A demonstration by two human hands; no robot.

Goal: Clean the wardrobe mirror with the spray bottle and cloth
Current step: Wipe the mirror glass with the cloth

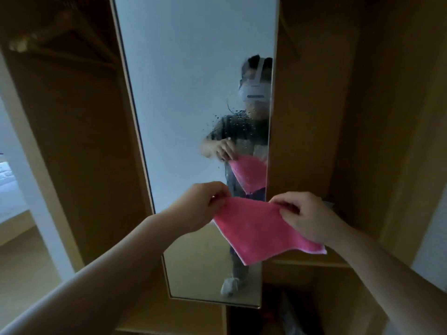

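Note:
A pink cloth (256,232) hangs spread between my two hands in front of the tall wardrobe mirror (188,93). My left hand (203,204) pinches its upper left corner. My right hand (307,213) pinches the upper right edge. Spray droplets speckle the glass around the mirror's middle right. The mirror reflects a person holding the same cloth. No spray bottle can be made out with certainty.
Wooden wardrobe panels (326,117) flank the mirror. A wooden hanger (67,32) hangs in the open left section. A shelf (312,262) sits below my right hand, with dark items (285,315) in the compartment underneath. A bed edge (9,184) shows at far left.

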